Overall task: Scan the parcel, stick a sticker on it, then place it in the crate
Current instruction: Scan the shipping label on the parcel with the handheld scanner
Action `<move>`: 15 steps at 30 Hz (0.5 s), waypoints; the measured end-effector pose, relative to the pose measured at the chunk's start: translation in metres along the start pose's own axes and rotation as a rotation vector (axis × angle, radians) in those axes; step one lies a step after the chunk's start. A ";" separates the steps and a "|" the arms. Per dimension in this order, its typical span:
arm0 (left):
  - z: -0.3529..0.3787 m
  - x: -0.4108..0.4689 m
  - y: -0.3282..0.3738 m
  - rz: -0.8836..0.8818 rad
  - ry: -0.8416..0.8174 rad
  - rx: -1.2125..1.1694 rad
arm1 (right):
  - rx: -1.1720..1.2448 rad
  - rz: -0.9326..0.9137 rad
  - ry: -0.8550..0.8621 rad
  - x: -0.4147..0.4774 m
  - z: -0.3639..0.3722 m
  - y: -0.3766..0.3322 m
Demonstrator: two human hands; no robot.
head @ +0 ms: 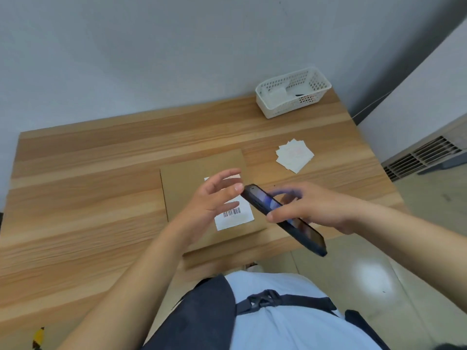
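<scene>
A flat brown cardboard parcel (187, 178) lies on the wooden table (83, 193) near its front edge, with a white barcode label (235, 215) on top. My right hand (313, 208) holds a dark phone (285, 221) tilted above the parcel's right side. Over the label hovers my left hand (214, 198), fingers spread, fingertips touching the phone's top end. A loose pile of white stickers (294, 155) sits to the right of the parcel. The white perforated crate (293, 92) stands at the table's far right corner.
The crate holds some white items and something dark. A grey wall runs behind the table. To the right is tiled floor and a vented unit (427, 155). A small yellow object (38, 337) shows at the bottom left.
</scene>
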State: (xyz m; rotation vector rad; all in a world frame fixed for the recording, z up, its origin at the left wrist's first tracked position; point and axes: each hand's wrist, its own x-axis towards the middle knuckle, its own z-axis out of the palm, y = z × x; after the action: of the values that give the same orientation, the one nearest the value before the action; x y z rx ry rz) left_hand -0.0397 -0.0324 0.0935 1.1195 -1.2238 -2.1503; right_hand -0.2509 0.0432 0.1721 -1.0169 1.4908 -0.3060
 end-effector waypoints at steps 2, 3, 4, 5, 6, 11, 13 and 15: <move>-0.023 0.000 -0.008 -0.024 0.095 0.256 | -0.161 0.046 0.073 0.000 0.008 -0.010; -0.035 0.001 -0.013 -0.033 0.126 0.403 | -0.287 0.075 0.105 0.000 0.013 -0.014; -0.047 0.004 -0.020 -0.023 0.140 0.555 | -0.447 0.107 0.138 0.001 0.017 -0.017; -0.058 0.007 -0.027 0.004 0.144 0.723 | -0.619 0.136 0.174 0.003 0.022 -0.018; -0.068 0.010 -0.035 0.024 0.139 0.911 | -0.775 0.156 0.210 0.006 0.026 -0.018; -0.091 0.024 -0.074 -0.072 0.083 1.433 | -1.028 0.299 0.202 0.016 0.049 -0.018; -0.096 0.025 -0.086 -0.006 0.078 1.473 | -1.024 0.367 0.186 0.017 0.056 -0.019; -0.101 0.023 -0.093 0.042 0.088 1.500 | -0.994 0.422 0.181 0.017 0.062 -0.016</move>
State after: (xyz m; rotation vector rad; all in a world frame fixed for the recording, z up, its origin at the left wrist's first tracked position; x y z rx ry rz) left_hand 0.0311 -0.0510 -0.0248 1.5349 -2.8253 -0.8172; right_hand -0.1857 0.0439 0.1582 -1.4005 2.0202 0.7391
